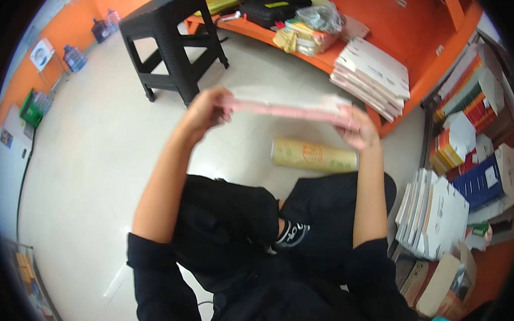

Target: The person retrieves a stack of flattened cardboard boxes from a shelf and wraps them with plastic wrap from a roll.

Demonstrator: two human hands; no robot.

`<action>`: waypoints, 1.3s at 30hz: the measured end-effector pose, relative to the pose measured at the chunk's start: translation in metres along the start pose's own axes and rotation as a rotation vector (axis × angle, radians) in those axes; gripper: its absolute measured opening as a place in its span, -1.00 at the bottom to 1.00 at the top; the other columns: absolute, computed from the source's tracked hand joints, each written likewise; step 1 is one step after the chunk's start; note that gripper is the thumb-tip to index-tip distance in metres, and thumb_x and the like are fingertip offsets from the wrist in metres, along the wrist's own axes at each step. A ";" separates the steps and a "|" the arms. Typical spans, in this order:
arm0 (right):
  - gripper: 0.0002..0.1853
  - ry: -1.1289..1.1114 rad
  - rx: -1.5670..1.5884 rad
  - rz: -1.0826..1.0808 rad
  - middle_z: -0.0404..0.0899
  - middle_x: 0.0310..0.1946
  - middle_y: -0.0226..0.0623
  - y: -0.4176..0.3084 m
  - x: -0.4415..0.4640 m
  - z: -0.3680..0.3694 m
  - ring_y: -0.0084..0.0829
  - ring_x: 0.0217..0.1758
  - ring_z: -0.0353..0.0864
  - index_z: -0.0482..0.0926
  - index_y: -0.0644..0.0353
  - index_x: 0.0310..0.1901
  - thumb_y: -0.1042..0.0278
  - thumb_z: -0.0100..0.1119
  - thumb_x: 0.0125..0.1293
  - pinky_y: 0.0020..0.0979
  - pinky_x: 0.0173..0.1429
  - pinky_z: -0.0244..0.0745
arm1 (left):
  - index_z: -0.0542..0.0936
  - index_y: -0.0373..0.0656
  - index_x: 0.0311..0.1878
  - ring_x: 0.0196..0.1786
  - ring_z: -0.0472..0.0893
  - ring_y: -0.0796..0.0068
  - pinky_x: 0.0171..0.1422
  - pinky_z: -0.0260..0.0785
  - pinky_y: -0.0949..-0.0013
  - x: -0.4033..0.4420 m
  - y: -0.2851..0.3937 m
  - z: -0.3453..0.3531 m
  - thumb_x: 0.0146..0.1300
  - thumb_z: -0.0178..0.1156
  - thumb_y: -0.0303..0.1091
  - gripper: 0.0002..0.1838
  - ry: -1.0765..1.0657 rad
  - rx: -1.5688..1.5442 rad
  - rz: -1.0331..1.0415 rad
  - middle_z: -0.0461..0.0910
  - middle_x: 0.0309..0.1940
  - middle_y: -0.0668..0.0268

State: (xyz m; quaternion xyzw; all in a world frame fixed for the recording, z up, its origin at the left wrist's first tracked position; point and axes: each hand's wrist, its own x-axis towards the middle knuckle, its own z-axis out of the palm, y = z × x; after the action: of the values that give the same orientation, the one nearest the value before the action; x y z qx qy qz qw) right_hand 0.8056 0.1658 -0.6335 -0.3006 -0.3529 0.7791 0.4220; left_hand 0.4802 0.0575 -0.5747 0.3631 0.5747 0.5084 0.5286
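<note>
Pink-edged board held up between two hands, over the floor

Person seated, legs folded, dark clothing. Board (283, 109) raised in front of the knees, long edge running side to side, tilted slightly down toward the right. Upper face pale, near edge pink; blurred, so cannot tell whether it is solid or a thin box.

Left hand (209, 112) grips the left end, fingers curled around it. Right hand (361, 130) grips the right end near the corner. Middle of the board spans the gap unsupported.

Below the board's right half, apart from it: a yellow roll (314, 154) lying on the floor (91, 173), just ahead of the knees.

Room: floor stretches widest on the left. Ahead-left, a black stool (162, 30) bounds the space beyond the left hand. Ahead-right, the edge of an orange surface (316, 60), with a stack of white boxes (377, 72) at its near end, just beyond the right hand. Tightest on the right: more white boxes (437, 213) stand close beside the right arm and knee.
</note>
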 end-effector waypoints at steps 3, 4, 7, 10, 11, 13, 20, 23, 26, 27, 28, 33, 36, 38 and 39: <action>-0.65 -0.046 0.026 0.065 0.50 -0.19 -0.23 0.034 0.016 -0.026 -0.36 -0.18 0.52 0.43 0.27 -0.05 0.36 0.10 0.12 -0.33 -0.11 0.49 | 0.48 -0.16 -0.46 -0.59 0.42 0.56 -0.45 0.22 0.51 0.033 -0.044 -0.016 0.13 -0.02 -0.19 -0.76 -0.094 -0.069 0.000 0.44 -0.64 0.34; -0.65 -0.038 0.012 0.079 0.50 -0.19 -0.24 0.044 0.024 -0.029 -0.37 -0.18 0.53 0.41 0.27 -0.03 0.39 0.09 0.12 -0.34 -0.08 0.49 | 0.49 -0.18 -0.46 -0.59 0.42 0.54 -0.45 0.21 0.51 0.043 -0.064 -0.022 0.15 -0.02 -0.20 -0.74 -0.073 -0.094 -0.028 0.44 -0.63 0.33; -0.59 -0.043 -0.062 0.075 0.49 -0.14 -0.23 0.061 0.047 -0.021 -0.38 -0.11 0.53 0.37 0.29 0.03 0.45 0.09 0.10 -0.35 -0.01 0.47 | 0.49 -0.33 -0.20 -0.56 0.46 0.50 -0.42 0.31 0.49 0.060 -0.128 -0.039 0.15 0.03 -0.24 -0.69 -0.005 -0.249 -0.089 0.45 -0.60 0.31; -0.55 -0.056 -0.096 0.094 0.46 -0.09 -0.22 0.077 0.085 -0.026 -0.38 -0.05 0.51 0.34 0.30 0.06 0.49 0.09 0.08 -0.35 0.02 0.46 | 0.45 -0.38 -0.16 -0.54 0.50 0.51 -0.39 0.37 0.49 0.075 -0.145 -0.048 0.13 0.07 -0.24 -0.64 -0.003 -0.207 -0.119 0.50 -0.52 0.26; -0.53 -0.049 -0.075 0.122 0.45 -0.05 -0.21 0.084 0.095 -0.029 -0.38 -0.02 0.49 0.33 0.30 0.07 0.50 0.10 0.07 -0.34 0.03 0.46 | 0.44 -0.39 -0.15 -0.52 0.52 0.50 -0.36 0.39 0.50 0.084 -0.140 -0.051 0.14 0.07 -0.24 -0.64 0.001 -0.170 -0.152 0.51 -0.51 0.25; -0.52 -0.040 -0.047 0.179 0.43 -0.03 -0.19 0.096 0.119 -0.043 -0.36 0.00 0.48 0.31 0.31 0.08 0.51 0.10 0.07 -0.34 0.05 0.45 | 0.43 -0.39 -0.14 -0.49 0.54 0.48 -0.33 0.41 0.51 0.103 -0.139 -0.054 0.14 0.08 -0.25 -0.64 0.012 -0.143 -0.186 0.51 -0.50 0.24; -0.61 0.213 -0.119 0.469 0.44 -0.13 -0.16 0.116 0.159 -0.077 -0.24 -0.06 0.52 0.35 0.35 -0.01 0.54 0.09 0.07 -0.30 0.05 0.49 | 0.38 -0.41 -0.09 -0.33 0.57 0.38 -0.25 0.45 0.49 0.155 -0.187 -0.041 0.15 0.07 -0.30 -0.64 0.040 -0.270 -0.365 0.49 -0.29 0.10; -0.70 0.245 -0.181 0.423 0.47 -0.26 -0.22 0.092 0.135 -0.080 -0.25 -0.09 0.54 0.39 0.35 -0.09 0.49 0.07 0.11 -0.30 -0.03 0.52 | 0.37 -0.37 -0.14 -0.36 0.54 0.41 -0.30 0.43 0.48 0.162 -0.192 -0.028 0.17 0.05 -0.31 -0.69 0.080 -0.488 -0.282 0.46 -0.35 0.16; -0.75 0.421 -0.569 0.261 0.47 -0.34 -0.22 0.061 0.102 -0.111 -0.27 -0.13 0.56 0.41 0.31 -0.09 0.49 0.01 0.18 -0.39 -0.10 0.50 | 0.37 -0.36 -0.19 -0.39 0.51 0.40 -0.36 0.40 0.50 0.165 -0.195 -0.016 0.16 0.06 -0.33 -0.73 0.125 -0.599 -0.212 0.42 -0.35 0.19; -0.73 0.508 -0.736 0.178 0.48 -0.33 -0.19 0.056 0.090 -0.139 -0.27 -0.18 0.55 0.41 0.35 -0.08 0.43 -0.02 0.20 -0.37 -0.13 0.49 | 0.36 -0.37 -0.19 -0.38 0.52 0.38 -0.37 0.40 0.52 0.166 -0.195 -0.015 0.16 0.07 -0.34 -0.73 0.138 -0.618 -0.217 0.42 -0.33 0.17; -0.70 0.593 -0.901 0.094 0.50 -0.32 -0.16 0.059 0.076 -0.173 -0.26 -0.23 0.54 0.41 0.38 -0.07 0.37 -0.06 0.22 -0.36 -0.16 0.48 | 0.36 -0.38 -0.20 -0.37 0.52 0.36 -0.38 0.40 0.53 0.165 -0.195 -0.014 0.15 0.08 -0.35 -0.72 0.151 -0.635 -0.222 0.41 -0.30 0.15; -0.49 0.850 -1.169 0.484 0.46 -0.08 0.05 0.081 0.027 -0.229 -0.16 -0.09 0.49 0.30 0.55 0.05 0.19 -0.17 0.28 -0.24 -0.03 0.39 | 0.37 -0.47 -0.16 -0.31 0.53 0.23 -0.35 0.43 0.54 0.161 -0.187 -0.008 0.14 0.10 -0.37 -0.67 0.212 -0.668 -0.240 0.37 -0.21 0.05; -0.42 0.843 -0.819 0.508 0.35 0.06 0.17 0.089 0.030 -0.198 -0.14 0.11 0.40 0.24 0.61 0.08 0.10 -0.26 0.36 -0.29 0.08 0.32 | 0.32 -0.47 -0.05 -0.21 0.53 0.23 -0.30 0.44 0.58 0.156 -0.186 -0.008 0.14 0.10 -0.32 -0.58 0.178 -0.674 -0.239 0.33 -0.14 0.04; -0.46 0.869 -0.702 0.448 0.37 0.04 0.16 0.098 0.044 -0.214 -0.17 0.11 0.39 0.23 0.61 0.09 0.16 -0.29 0.39 -0.33 0.13 0.28 | 0.35 -0.47 -0.08 -0.24 0.53 0.21 -0.26 0.45 0.56 0.152 -0.187 -0.004 0.15 0.10 -0.34 -0.61 0.192 -0.672 -0.219 0.36 -0.16 0.04; -0.46 0.862 -0.701 0.445 0.37 0.04 0.16 0.105 0.051 -0.223 -0.17 0.11 0.39 0.23 0.61 0.09 0.16 -0.29 0.39 -0.33 0.13 0.28 | 0.37 -0.48 -0.11 -0.26 0.54 0.19 -0.22 0.45 0.54 0.151 -0.188 -0.003 0.15 0.09 -0.36 -0.64 0.201 -0.675 -0.201 0.38 -0.18 0.04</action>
State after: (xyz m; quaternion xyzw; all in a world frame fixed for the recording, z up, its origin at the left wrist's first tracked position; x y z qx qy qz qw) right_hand 0.9061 0.2347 -0.8538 -0.7777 -0.3145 0.4937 0.2295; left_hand 0.4727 0.1601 -0.7926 0.0579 0.4564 0.6481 0.6069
